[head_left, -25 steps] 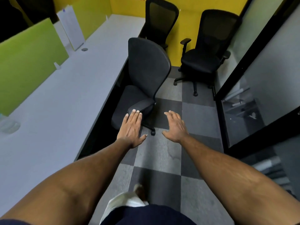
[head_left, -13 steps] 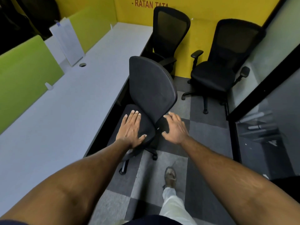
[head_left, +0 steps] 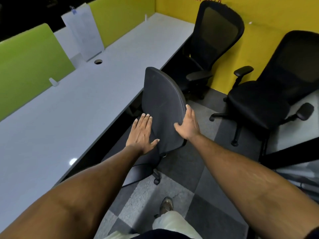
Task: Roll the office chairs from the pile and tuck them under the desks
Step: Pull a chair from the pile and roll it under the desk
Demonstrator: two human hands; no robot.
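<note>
A dark grey armless office chair (head_left: 163, 100) stands at the edge of the long grey desk (head_left: 72, 109), its backrest turned towards me and its seat partly beneath the desktop. My left hand (head_left: 142, 133) lies flat with straight fingers against the backrest's left side. My right hand (head_left: 187, 124) grips the backrest's right edge, thumb on the front face and fingers wrapped round behind. Two black mesh-back chairs stand beyond: one (head_left: 214, 44) tucked at the desk's far end, the other (head_left: 269, 94) out on the floor at the right.
Green partition panels (head_left: 29, 66) and a white sheet holder (head_left: 84, 30) line the desk's far side. A yellow wall (head_left: 259, 19) closes the far end and a glass partition with a black frame (head_left: 291, 152) runs along the right. My shoe (head_left: 166, 205) is on the grey carpet tiles.
I have stepped closer to the grey chair. My right hand went from hovering near the backrest to gripping its right edge; my left hand moved up onto the backrest's left side.
</note>
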